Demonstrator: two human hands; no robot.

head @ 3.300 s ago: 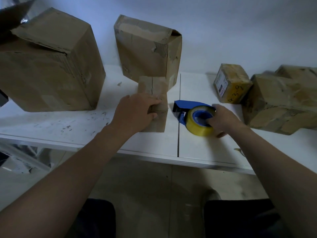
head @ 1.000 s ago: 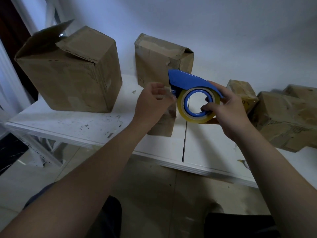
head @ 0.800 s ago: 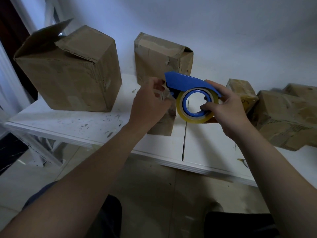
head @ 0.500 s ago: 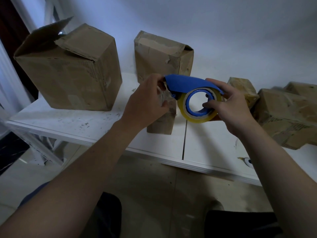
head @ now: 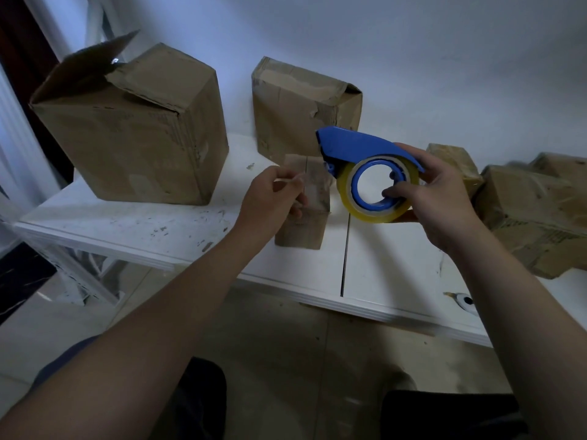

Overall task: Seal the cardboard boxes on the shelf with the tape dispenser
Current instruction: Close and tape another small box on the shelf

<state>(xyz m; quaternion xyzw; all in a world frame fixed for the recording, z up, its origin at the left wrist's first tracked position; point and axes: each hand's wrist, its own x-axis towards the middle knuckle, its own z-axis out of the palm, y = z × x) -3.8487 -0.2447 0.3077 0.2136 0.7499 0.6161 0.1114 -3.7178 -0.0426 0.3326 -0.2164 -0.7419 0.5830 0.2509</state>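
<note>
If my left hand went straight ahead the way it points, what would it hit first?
Probably the small cardboard box right beyond the left hand, though depth is unclear from this view.

White wall [head: 413,58] at back, beige floor [head: 286,360] below, small blk/wht obj [head: 464,302] lower R.

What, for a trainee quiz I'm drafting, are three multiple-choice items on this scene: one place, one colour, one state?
1. The small box stands: A in front of the middle box; B on the floor; C on the big box.
2. Frame colour of the tape dispenser: A red; B blue; C green.
3. The left hand: A lies flat; B hangs empty; C pinches the tape end.
A: it stands on the shelf before that box. B: blue guard over the yellowish roll. C: it holds the drawn-out end.
</note>
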